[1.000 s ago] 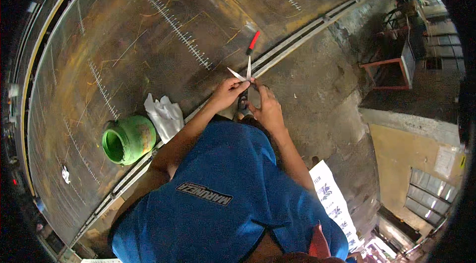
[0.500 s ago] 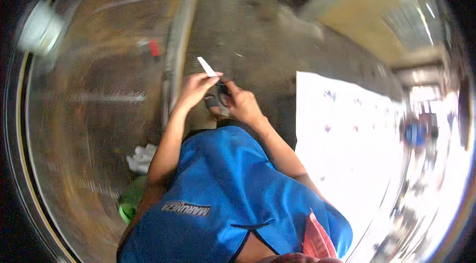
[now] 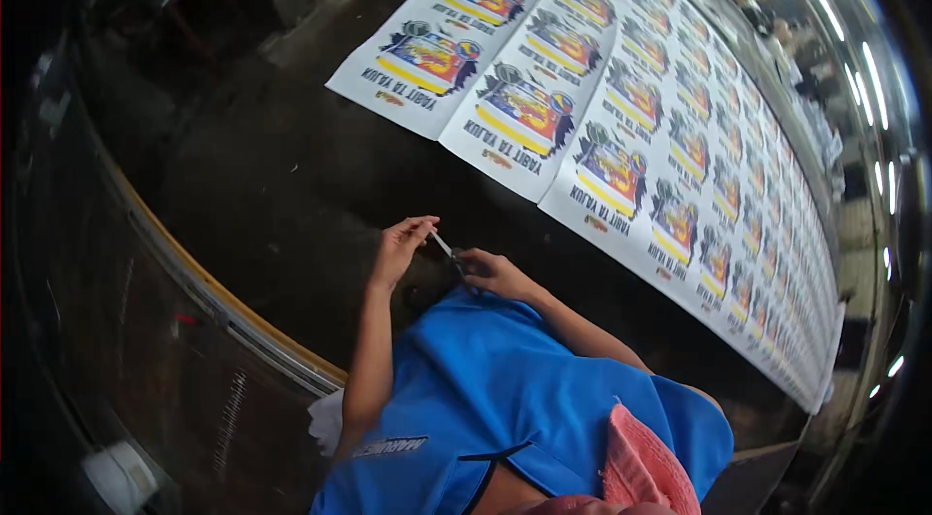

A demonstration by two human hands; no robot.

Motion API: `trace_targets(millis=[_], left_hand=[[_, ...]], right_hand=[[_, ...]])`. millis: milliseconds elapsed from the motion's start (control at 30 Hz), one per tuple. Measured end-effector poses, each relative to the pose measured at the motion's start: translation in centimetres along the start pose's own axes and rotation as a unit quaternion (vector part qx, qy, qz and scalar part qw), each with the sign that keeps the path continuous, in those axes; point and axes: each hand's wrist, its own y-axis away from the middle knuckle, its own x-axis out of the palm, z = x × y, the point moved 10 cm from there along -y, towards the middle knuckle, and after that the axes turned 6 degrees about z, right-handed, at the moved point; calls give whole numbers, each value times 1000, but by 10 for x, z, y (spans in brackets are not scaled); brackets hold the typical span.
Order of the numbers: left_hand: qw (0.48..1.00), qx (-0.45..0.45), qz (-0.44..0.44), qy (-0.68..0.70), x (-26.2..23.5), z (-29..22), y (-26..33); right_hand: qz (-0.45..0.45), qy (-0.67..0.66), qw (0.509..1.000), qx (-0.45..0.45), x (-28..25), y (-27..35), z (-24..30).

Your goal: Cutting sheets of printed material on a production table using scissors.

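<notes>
In front of my blue shirt point(image 3: 524, 360), both hands are raised close together. My left hand point(image 3: 396, 251) is closed, its thumb and fingertips pinching the upper end of a narrow pale strip point(image 3: 441, 242). The strip slants down to the right toward my other hand. There my right hand point(image 3: 493, 274) has its fingers curled around a small dark object point(image 3: 456, 267). Its kind is hard to make out, as the fingers cover part of it. Whether the strip is joined to it I cannot tell.
White sheets with rows of colourful prints point(image 3: 612, 166) spread from the far middle to the right. At left lies a dark surface with a pale, metal-trimmed edge point(image 3: 228, 316). A white container point(image 3: 121, 476) stands lower left; white cloth point(image 3: 328, 423) is beside my left arm.
My view has swung, bringing the printed sheets into sharper sight at the far side. The pale strip stuck out beyond my left fingers before; now it spans the gap between my hands, which are farther apart.
</notes>
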Motion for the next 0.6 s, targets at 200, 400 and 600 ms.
trace_targets(millis=[200,400,600], left_hand=[[990,-117,38,63,63,59,-35],[954,-255,154,25,165,124,-71],[886,-394,234,69,300,200,-79]], right_hand=[[-159,-103,981,45,-52,91,-78],[-301,-399,860,98,-69,214,-174],[-401,-545,732,83,-59,316,-259]])
